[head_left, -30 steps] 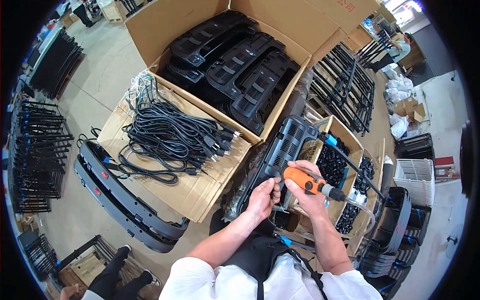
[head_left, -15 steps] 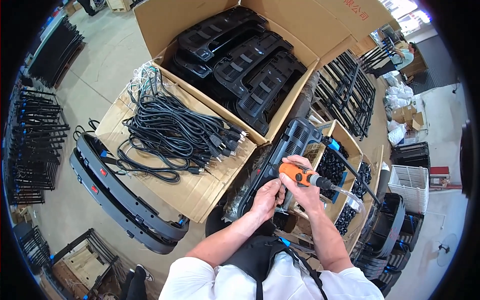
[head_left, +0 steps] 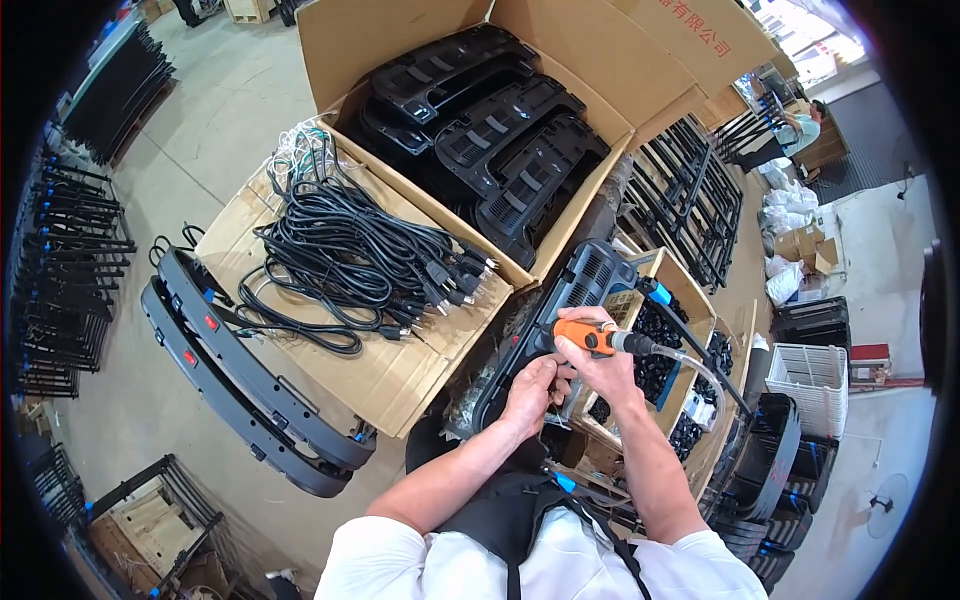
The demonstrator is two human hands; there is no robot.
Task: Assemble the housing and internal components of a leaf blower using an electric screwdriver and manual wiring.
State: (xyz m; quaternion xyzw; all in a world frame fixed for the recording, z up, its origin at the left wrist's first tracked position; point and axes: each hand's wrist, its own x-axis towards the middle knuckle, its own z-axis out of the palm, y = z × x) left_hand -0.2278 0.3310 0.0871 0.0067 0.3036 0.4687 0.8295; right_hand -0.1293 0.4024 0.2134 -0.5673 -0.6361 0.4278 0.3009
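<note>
Head view, with clock directions taken from its centre: nearest, at six o'clock, are a white shirt (head_left: pixel 385 555) and a black apron (head_left: pixel 495 520). At five o'clock the left hand (head_left: pixel 532 398) has its fingers curled in toward the thumb, by the lower part of a black panel (head_left: pixel 588 278); whether they pinch anything small, I cannot tell. Toward four o'clock the right hand (head_left: pixel 605 374) has its fingers closed around an orange power tool (head_left: pixel 580 334), which lies over the panel, front end leftward, a clear hose (head_left: pixel 690 358) trailing right. The panel slants from five o'clock up toward two. Beyond, at three to four, stands a wooden bin (head_left: pixel 645 271) of small black parts (head_left: pixel 665 330). Black power cords (head_left: pixel 350 245) lie on cardboard (head_left: pixel 400 385) at ten; curved grey pieces (head_left: pixel 240 385) sit at eight. At twelve, an open carton (head_left: pixel 440 212) holds more black panels (head_left: pixel 500 135). Farthest, a co-worker (head_left: pixel 797 132) is at two o'clock.
</note>
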